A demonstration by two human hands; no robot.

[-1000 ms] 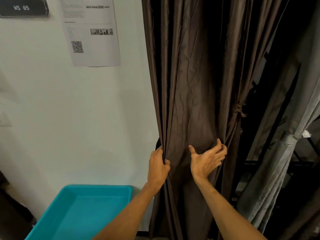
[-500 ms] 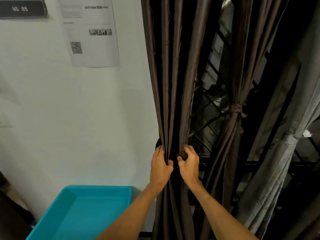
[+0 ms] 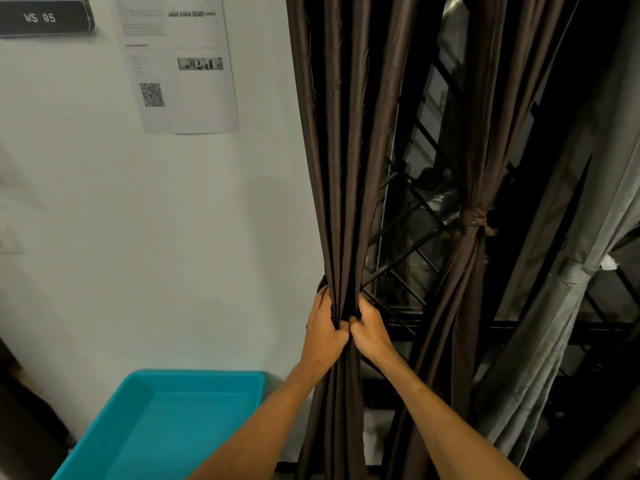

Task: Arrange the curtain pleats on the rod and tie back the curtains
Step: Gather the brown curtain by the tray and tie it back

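Note:
A dark brown curtain (image 3: 343, 161) hangs beside the white wall, gathered into a narrow bunch of pleats. My left hand (image 3: 322, 327) grips the bunch from the left and my right hand (image 3: 369, 329) grips it from the right, thumbs nearly touching at waist height. A second brown curtain panel (image 3: 464, 289) to the right is bound with a knotted tie-back (image 3: 476, 218). Further right hangs a grey curtain (image 3: 568, 306) with its own tie (image 3: 576, 275). The rod is out of view.
A turquoise plastic tub (image 3: 166, 427) stands on the floor at the lower left, close to the curtain's foot. Black window grille bars (image 3: 412, 244) show between the two brown panels. A printed sheet with a QR code (image 3: 180, 64) is stuck to the wall.
The spread brown curtain has been gathered leftward into a tight bunch, uncovering the window grille. My right hand moved left from an open reach and closed on the folds beside my left hand.

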